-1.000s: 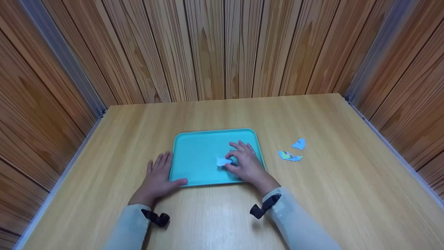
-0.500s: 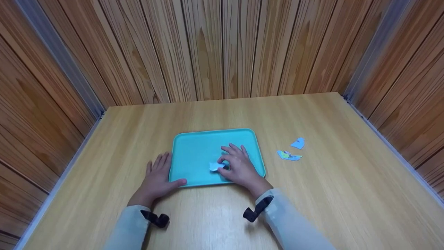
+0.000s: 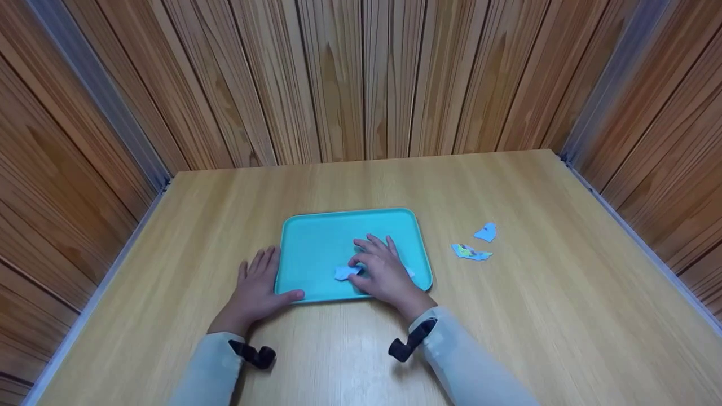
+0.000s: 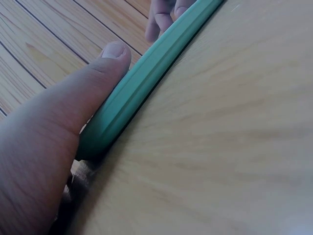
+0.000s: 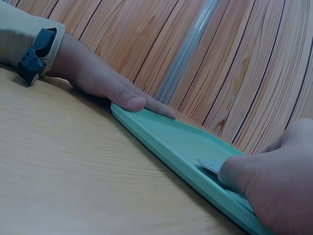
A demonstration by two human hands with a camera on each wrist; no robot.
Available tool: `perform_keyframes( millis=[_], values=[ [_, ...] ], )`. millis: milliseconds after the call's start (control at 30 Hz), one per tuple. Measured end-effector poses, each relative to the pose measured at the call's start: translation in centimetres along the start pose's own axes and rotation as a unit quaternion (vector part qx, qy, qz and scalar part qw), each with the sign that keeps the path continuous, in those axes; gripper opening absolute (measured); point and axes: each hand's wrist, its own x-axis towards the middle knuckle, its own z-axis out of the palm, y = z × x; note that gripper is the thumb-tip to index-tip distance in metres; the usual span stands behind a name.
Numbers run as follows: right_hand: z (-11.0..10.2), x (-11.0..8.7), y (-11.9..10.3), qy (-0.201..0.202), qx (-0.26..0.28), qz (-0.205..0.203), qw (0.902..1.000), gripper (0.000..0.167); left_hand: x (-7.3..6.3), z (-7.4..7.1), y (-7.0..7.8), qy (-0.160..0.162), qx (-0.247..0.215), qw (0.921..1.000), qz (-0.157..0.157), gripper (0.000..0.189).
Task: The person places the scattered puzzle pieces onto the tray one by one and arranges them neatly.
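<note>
A turquoise tray (image 3: 316, 237) lies flat on the wooden table. My right hand (image 3: 386, 276) is over its right half and pinches a small light-blue paper piece (image 3: 344, 273) between thumb and index finger, low over the tray floor. Another pale scrap (image 3: 410, 272) peeks out beside that hand, mostly covered by it. My left hand (image 3: 256, 287) rests at the tray's left side, fingers straight on the table and thumb laid over the near-left corner. In the left wrist view the thumb (image 4: 105, 68) lies along the tray's rim.
To the right of the tray, a torn paper piece with a yellow-green print (image 3: 471, 252) and a plain blue torn piece (image 3: 485, 232) lie on the table (image 3: 536, 316). Wooden plank walls (image 3: 361, 79) enclose the table at the back and both sides.
My right hand has moved left and slightly toward me with the paper piece, lowering it closer to the tray. A pale scrap now shows beside it. My left hand has stayed put.
</note>
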Motion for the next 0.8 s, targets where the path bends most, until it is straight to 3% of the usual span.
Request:
perform_keyframes(
  millis=[800],
  values=[
    [0.08, -0.36, 0.37, -0.014, 0.008, 0.014, 0.9998, 0.024, -0.01, 0.24, -0.24, 0.003, -0.006, 1.0, 0.004, 0.119]
  ],
)
